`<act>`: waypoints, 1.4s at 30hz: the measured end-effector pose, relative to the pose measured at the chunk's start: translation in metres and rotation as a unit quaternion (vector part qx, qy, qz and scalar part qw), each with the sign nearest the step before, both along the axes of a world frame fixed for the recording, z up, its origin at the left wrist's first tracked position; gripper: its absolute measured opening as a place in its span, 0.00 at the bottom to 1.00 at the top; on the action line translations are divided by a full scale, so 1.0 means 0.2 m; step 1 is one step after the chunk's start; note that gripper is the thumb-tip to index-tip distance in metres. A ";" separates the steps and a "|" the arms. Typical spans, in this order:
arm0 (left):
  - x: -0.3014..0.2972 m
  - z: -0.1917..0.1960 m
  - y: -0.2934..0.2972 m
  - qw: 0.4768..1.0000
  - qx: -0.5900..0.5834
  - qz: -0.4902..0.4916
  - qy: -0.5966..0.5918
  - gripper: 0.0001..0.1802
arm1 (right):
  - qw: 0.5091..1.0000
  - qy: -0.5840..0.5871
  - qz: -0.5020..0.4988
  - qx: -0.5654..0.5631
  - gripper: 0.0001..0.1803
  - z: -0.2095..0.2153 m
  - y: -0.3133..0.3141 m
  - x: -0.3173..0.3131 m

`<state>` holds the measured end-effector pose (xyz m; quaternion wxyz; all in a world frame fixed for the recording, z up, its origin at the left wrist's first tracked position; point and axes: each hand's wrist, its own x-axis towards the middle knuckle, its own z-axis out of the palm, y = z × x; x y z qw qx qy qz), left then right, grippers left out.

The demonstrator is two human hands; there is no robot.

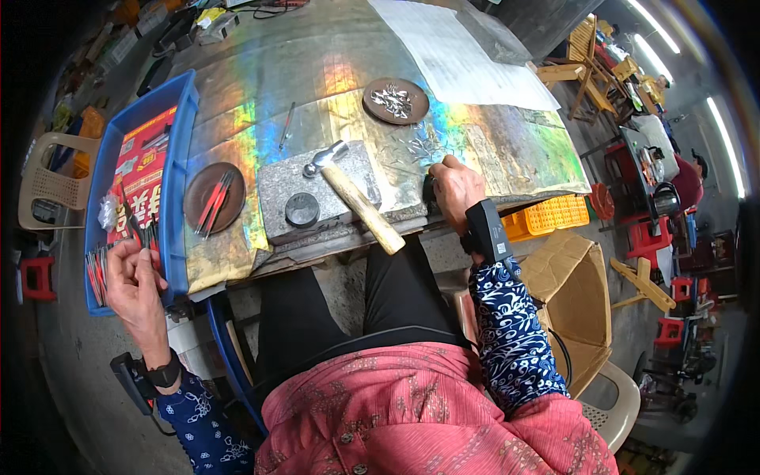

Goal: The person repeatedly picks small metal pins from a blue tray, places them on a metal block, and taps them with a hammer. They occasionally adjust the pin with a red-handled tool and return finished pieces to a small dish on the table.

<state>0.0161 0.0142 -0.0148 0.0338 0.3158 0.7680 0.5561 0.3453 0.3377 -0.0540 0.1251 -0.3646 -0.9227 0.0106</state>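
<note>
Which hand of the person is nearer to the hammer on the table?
The right hand: it is just right of the hammer, near the table's front edge. The left hand is farther, well to the hammer's left, at the blue tray.

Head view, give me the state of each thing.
Hammer, lying across stone block, handle overhanging
Blue tray, open, holding pieces
Near dish, holding slender pieces
Far dish, holding shiny bits
White sheet, spread out
Cardboard box, open
Left hand, curled, grip unclear
Right hand, curled, grip unclear
</note>
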 end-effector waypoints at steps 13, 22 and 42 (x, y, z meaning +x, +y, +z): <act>0.16 -0.03 0.18 0.985 0.061 -0.104 -0.124 0.12 | 0.996 -0.087 0.022 -0.007 0.06 -0.07 0.10 -0.04; 0.27 -0.03 0.27 0.974 0.060 -0.146 -0.162 0.12 | 0.998 0.005 0.037 -0.046 0.11 0.07 0.08 0.02; 0.45 0.00 0.39 0.934 0.111 -0.213 -0.265 0.09 | 0.924 0.319 -0.041 -0.208 0.06 0.19 -0.12 -0.05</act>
